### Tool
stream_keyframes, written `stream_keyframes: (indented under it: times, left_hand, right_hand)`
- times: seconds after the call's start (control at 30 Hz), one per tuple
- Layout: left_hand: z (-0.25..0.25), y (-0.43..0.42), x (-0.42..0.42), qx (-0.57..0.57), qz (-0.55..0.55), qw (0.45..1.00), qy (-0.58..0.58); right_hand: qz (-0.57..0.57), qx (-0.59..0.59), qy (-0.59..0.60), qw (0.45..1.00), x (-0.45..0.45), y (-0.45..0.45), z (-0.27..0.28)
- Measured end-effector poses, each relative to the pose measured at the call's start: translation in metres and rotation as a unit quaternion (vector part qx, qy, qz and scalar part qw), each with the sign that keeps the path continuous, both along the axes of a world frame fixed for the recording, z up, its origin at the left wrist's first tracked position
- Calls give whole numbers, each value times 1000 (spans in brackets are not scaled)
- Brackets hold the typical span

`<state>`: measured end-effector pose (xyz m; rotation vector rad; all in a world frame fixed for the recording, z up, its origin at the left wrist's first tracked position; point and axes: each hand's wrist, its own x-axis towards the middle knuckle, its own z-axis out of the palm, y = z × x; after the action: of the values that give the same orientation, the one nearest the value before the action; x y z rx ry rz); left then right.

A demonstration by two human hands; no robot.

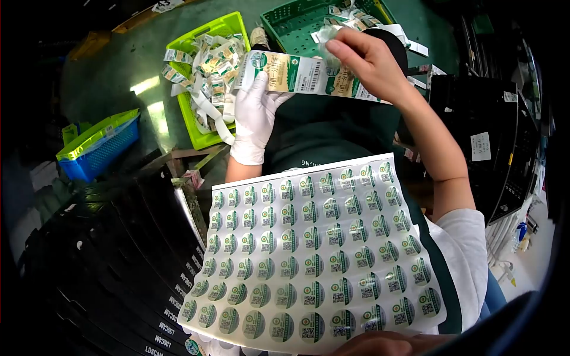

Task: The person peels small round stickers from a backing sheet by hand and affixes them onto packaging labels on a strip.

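My left hand [254, 121], in a white glove, grips the left end of a printed label strip [303, 75], its thumb on top. The strip is white, gold and green with barcodes and stretches right, under my right hand. My bare right hand [371, 62] is closed above the strip's right part, fingertips pinching a thin translucent piece [327, 37]; its exact kind is not clear. Nearer to me, a large white sheet of round green QR-code stickers [297, 222] spreads in front of my body, slightly curled. Part of my left forearm is hidden behind it.
A lime-green basket [196, 132] full of label strips stands at the back left. A dark green crate [291, 26] with more strips is behind my right hand. Blue and lime baskets [98, 148] sit at left. Black crates [136, 249] line the left; black boxes [475, 142] stand right.
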<state>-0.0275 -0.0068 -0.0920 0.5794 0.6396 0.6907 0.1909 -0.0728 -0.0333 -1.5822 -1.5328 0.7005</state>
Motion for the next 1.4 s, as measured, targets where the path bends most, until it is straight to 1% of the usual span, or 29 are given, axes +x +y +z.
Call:
stream_keyframes:
  times: [0.07,0.1,0.2,0.23,0.37,0.43,0.5,0.6,0.7,0.73,0.77,0.83,0.87,0.93,0.97,1.0,1.03,1.07,1.1,1.13,1.17,1.2,1.23,1.27,1.3,1.33,1.37,1.4]
  left_hand:
    - [4,2,3,23,3,1000,-12]
    - [9,1,5,31,9,999,-3]
    - [15,0,8,53,9,998,11]
    - [16,0,8,61,6,998,14]
    - [19,2,9,83,-1,996,20]
    - [21,3,9,88,-11,996,31]
    - [23,3,10,84,-3,996,11]
    - [28,2,13,71,4,997,-10]
    - [28,6,13,82,5,997,-13]
    - [27,8,12,90,5,996,-12]
    - [28,8,12,91,5,996,1]
    - [30,11,10,80,0,997,8]
    - [31,12,9,75,-4,997,11]
    - [33,15,7,84,-11,996,29]
    - [38,14,9,89,-14,995,42]
    - [41,16,8,94,-16,994,54]
    - [35,21,7,95,12,995,16]
    - [34,23,3,93,19,992,-86]
    - [35,19,4,101,4,984,-150]
    - [32,7,11,78,7,979,-188]
    - [29,-4,19,54,9,972,-227]
    - [27,-15,28,113,-25,986,-116]
    - [26,-26,36,173,-67,983,-6]
    - [23,-36,45,141,-41,989,-7]
    - [30,-34,44,138,-47,989,16]
    - [38,-31,44,133,-53,989,39]
    - [38,-27,49,53,7,996,-70]
    - [38,-18,45,58,8,995,-79]
  right_hand:
    - [109,-62,-60,990,-2,1,19]
    - [137,-30,-107,984,-5,4,22]
    - [187,-2,-196,962,-5,11,20]
    - [194,-24,-221,955,-6,14,25]
    - [216,-5,-283,934,-2,22,29]
    - [228,-17,-297,927,-2,26,34]
    - [247,-18,-323,914,0,30,38]
    - [241,2,-323,915,2,35,31]
    - [154,30,-388,908,9,42,28]
    - [111,-1,-385,916,12,46,35]
    - [93,-125,-399,904,5,51,63]
    - [83,-99,-317,940,15,49,67]
    - [125,-100,-294,942,18,48,55]
    - [206,-100,-247,942,22,46,42]
    - [235,-125,-222,938,19,43,43]
    - [261,-166,-235,921,10,46,47]
    - [252,-125,-170,944,2,48,47]
    - [242,-82,-105,961,-5,50,46]
    - [243,-68,-133,958,-8,57,45]
    - [243,-53,-162,955,-9,64,48]
    - [191,-164,-3,968,-20,63,79]
    - [176,-166,-23,970,-25,64,95]
    - [161,-168,-45,971,-28,65,107]
    - [146,-170,-68,972,-30,67,113]
    - [124,-26,-67,990,-24,71,89]
    - [97,0,-50,994,-9,71,82]
    - [77,-24,-74,994,-1,68,91]
    - [58,-47,-96,993,7,64,98]
